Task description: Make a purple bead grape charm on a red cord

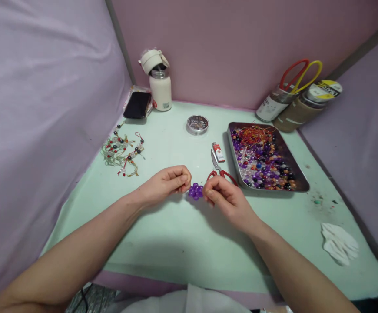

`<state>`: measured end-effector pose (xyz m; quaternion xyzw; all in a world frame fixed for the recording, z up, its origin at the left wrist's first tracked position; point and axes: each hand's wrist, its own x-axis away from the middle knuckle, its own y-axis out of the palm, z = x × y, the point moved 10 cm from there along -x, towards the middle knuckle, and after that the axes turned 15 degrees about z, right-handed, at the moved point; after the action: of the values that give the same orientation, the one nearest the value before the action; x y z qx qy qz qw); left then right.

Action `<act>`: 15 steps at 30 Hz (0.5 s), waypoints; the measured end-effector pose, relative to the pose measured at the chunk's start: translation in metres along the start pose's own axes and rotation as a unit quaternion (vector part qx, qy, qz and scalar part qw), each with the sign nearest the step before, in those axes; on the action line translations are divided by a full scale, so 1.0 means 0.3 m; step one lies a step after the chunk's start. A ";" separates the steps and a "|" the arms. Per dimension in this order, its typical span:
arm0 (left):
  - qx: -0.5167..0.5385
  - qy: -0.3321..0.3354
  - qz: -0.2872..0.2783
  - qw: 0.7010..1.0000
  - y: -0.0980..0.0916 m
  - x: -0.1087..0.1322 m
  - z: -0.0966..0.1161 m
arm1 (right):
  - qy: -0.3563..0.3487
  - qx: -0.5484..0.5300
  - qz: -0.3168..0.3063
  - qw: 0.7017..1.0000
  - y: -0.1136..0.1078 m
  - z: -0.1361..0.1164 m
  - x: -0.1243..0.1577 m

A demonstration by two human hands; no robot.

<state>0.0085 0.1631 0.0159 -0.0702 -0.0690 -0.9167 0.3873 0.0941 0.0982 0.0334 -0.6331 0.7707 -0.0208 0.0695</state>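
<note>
A small cluster of purple beads [196, 191] hangs between my two hands, above the pale green table [163, 234]. My left hand [177, 179] is closed in a pinch at the cluster's left side; any thread in its fingers is too fine to make out. On the right, my right hand [218, 193] is also pinched, its fingertips at the cluster's right edge. What that pinch holds is hidden. Red-handled scissors [215, 163] lie just behind my right hand, which partly covers them, beside a red and white lighter [218, 152].
A metal tray [267, 190] of mixed beads and orange cord stands right. Strung beads [124, 150] lie left. Behind are a phone [137, 105], an open bottle [161, 91], a round container [197, 124] and two jars [271, 108]. A crumpled white cloth [339, 244] lies front right.
</note>
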 end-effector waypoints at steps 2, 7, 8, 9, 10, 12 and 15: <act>0.009 0.007 0.004 1.000 -0.005 0.000 0.012 | -0.033 0.008 0.042 0.999 -0.030 -0.021 -0.009; -0.052 0.050 -0.033 0.997 0.033 0.009 0.035 | -0.069 0.109 0.082 0.988 -0.052 -0.023 -0.018; -0.063 0.054 -0.037 0.996 0.041 0.013 0.039 | -0.061 0.112 0.077 0.989 -0.047 -0.018 -0.017; -0.071 0.056 -0.040 0.995 0.050 0.017 0.042 | -0.058 0.115 0.073 0.989 -0.042 -0.016 -0.016; -0.077 0.058 -0.042 0.994 0.057 0.021 0.045 | -0.062 0.119 0.074 0.988 -0.039 -0.020 -0.013; -0.081 0.062 -0.043 0.994 0.069 0.029 0.051 | -0.088 0.130 0.078 0.985 -0.032 -0.043 -0.008; -0.090 0.062 -0.048 0.993 0.083 0.038 0.048 | -0.131 0.140 0.075 0.979 -0.018 -0.079 0.001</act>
<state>0.0196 0.1404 0.0339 -0.0449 0.0348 -0.9394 0.3381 0.0961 0.0955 0.0574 -0.5550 0.7894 -0.0406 0.2591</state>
